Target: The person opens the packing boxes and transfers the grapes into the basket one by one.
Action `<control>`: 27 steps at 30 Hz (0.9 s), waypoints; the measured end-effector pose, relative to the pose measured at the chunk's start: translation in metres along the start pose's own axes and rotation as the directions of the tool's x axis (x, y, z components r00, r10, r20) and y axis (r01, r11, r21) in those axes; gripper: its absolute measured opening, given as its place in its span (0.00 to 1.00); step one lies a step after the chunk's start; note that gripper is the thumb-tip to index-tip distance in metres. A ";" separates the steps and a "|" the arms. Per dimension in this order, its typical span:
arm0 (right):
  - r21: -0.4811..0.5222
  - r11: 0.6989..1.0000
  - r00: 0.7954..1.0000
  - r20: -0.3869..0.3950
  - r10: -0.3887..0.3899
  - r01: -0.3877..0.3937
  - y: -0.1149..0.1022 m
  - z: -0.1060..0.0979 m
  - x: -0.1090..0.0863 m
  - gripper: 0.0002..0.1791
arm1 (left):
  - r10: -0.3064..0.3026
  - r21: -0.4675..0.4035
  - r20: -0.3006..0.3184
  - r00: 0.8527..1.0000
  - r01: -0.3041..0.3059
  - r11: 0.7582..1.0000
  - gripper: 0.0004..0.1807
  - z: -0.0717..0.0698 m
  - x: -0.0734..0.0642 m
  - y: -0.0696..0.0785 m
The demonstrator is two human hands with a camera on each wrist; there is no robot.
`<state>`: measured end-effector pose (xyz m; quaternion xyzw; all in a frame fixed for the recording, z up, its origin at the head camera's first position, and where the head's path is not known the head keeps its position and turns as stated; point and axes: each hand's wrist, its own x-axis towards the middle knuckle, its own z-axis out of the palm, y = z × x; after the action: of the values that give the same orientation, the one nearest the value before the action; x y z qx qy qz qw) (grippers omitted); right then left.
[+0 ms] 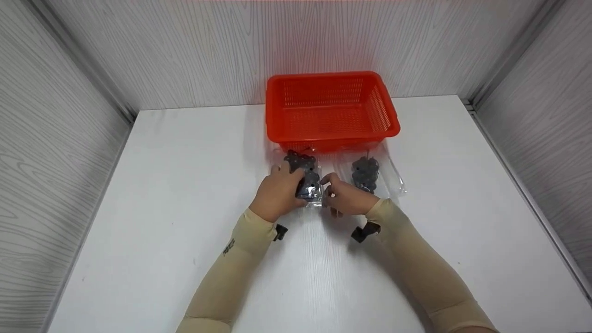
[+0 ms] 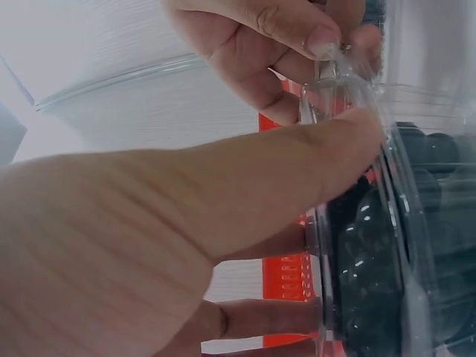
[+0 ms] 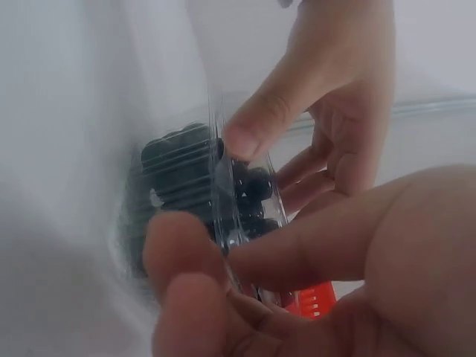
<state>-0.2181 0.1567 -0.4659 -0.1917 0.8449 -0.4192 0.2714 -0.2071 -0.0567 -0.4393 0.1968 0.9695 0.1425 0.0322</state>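
A clear plastic clamshell box of dark, round, grape-like fruit lies just in front of the red basket. My left hand grips this box from the left, its thumb over the near side and its fingers along the far side. At the near right corner my right hand pinches the rim between thumb and fingertips. In the left wrist view, the box rim runs under the left thumb, with the right fingers at its corner. The right wrist view shows the fruit behind the ribbed clear wall.
Right of the hands, a second dark bunch lies in clear plastic packaging. The red basket stands behind both packs, near the back wall. White table extends on either side, bounded by wood-grain panels.
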 end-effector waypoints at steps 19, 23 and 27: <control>-0.021 1.000 0.990 0.142 -0.001 0.004 0.008 -0.006 -0.001 0.29 | 0.020 0.054 0.020 1.000 -0.021 0.998 0.43 0.003 0.001 0.005; -0.039 0.999 0.989 0.147 0.016 -0.010 0.007 -0.006 -0.001 0.27 | 0.036 0.053 0.008 0.999 -0.036 0.998 0.44 0.003 -0.001 0.005; -0.058 0.998 0.987 0.153 0.044 -0.035 0.006 -0.007 -0.002 0.27 | 0.022 0.058 0.012 1.000 -0.023 0.998 0.48 0.004 -0.002 0.007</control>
<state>-0.2214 0.1652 -0.4671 -0.2142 0.8362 -0.3742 0.3389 -0.2025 -0.0503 -0.4407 0.2095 0.9708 0.1133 0.0303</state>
